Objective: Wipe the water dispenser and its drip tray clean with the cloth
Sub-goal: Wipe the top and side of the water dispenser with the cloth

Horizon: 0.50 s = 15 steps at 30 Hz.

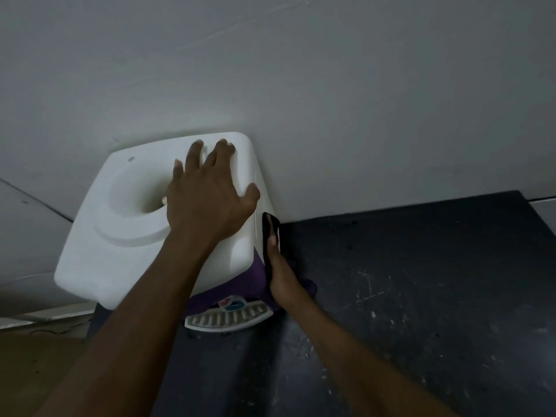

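The 2 bare forearms enter from 6 o'clock. Beneath them lies a dark, matte counter (421, 296), scuffed with pale scratches and flecks. At 7 o'clock a patch of brown floor (39, 371) shows beyond its edge.

The drip tray (225, 322) juts from the foot of the water dispenser (120, 236) at the dispenser's 6 o'clock. It is a curved white plastic piece with a slotted grille. Just above it sit 2 small taps, 1 red (223, 302) and 1 blue (235, 305), against a purple front panel.

At the dispenser's 3 o'clock, the right hand (279, 272) stands edge-on and flat. Its thumb lies straight along the cloth (268, 225), pressing it onto the white side wall. Its other fingers are hidden. The cloth is dark, black to deep purple, soft and creased, and it bunches by the wrist.

The dispenser's top is smooth, glossy white plastic, a rounded square with a round sunken well (135, 200) in its middle.

The left hand (207, 200) rests palm-down on that top at the well's 3 o'clock. Its fingers are straight and spread, reaching toward the rear edge at 12 o'clock, and its thumb is on the right-hand corner. It grasps nothing.

Behind, from 9 to 3 o'clock, rises a plain, pale grey wall (301, 85), which the dispenser's back touches.
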Available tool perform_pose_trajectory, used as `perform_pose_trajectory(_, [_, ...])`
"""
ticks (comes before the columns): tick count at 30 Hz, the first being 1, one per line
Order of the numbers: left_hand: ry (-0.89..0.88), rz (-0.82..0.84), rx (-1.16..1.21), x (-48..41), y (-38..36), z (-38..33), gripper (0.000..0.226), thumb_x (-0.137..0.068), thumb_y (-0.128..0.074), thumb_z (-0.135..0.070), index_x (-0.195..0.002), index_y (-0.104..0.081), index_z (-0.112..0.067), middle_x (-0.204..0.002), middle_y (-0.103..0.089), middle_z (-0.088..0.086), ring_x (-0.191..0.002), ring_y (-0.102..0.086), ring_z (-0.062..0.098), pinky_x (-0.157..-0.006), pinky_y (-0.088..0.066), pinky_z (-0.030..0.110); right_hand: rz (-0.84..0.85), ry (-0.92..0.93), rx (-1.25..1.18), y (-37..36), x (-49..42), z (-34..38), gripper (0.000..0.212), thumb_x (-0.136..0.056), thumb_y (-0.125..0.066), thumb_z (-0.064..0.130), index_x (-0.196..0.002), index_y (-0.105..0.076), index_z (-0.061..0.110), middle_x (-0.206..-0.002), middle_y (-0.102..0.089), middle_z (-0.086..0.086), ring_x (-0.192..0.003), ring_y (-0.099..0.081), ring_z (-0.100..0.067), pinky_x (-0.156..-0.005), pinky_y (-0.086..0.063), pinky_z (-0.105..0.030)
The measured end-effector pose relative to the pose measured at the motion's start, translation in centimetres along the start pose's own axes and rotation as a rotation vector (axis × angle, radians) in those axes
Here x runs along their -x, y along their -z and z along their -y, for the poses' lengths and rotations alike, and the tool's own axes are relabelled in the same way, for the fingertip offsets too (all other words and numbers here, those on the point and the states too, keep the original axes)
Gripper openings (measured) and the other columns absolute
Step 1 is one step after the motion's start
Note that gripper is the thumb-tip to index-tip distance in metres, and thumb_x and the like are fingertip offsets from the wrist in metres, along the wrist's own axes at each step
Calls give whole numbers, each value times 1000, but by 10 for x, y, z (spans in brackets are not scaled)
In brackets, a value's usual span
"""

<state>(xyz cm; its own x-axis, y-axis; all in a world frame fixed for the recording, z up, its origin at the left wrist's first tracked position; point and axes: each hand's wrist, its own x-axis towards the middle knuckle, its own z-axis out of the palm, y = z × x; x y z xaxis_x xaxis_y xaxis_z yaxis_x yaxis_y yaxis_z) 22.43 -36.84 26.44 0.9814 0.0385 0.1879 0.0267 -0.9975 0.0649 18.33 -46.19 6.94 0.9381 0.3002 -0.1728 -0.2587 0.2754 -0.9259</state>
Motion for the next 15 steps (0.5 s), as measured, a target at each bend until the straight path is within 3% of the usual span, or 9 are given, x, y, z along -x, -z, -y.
perform_pose_trajectory(4, [-12, 6, -48, 1, -2, -3, 80, -89, -63, -51, -155, -34, -14, -161, -33, 16, -149, -26, 42, -115, -28, 62, 13, -22, 0, 1, 9, -15, 56, -110, -22, 49, -163, -9, 41, -167, -26, 18, -146, -33, 8, -114, -36, -14])
perform_pose_trajectory(8, [-19, -3, -59, 0, -4, -4, 83, -87, -64, -52, -155, -33, -15, -161, -33, 15, -150, -25, 40, -117, -25, 61, 20, -23, 69, 5, -13, 7, 53, -113, -19, 43, -165, -7, 36, -165, -26, 22, -147, -29, 10, -112, -31, -8])
perform_pose_trajectory(11, [-25, -8, -45, -2, -5, -3, 83, -87, -64, -52, -155, -33, -16, -161, -33, 15, -151, -25, 37, -118, -23, 59, -7, -62, 56, 6, -31, 25, 54, -112, -20, 47, -164, -11, 36, -166, -32, 9, -149, -35, -7, -119, -33, -22])
perform_pose_trajectory(15, [-25, -14, -35, -1, -5, -2, 83, -87, -64, -52, -155, -33, -17, -161, -34, 13, -151, -24, 34, -119, -22, 58, -21, -70, 17, 3, -26, 30, 54, -112, -21, 43, -165, -14, 29, -167, -32, 3, -152, -34, -14, -128, -26, -40])
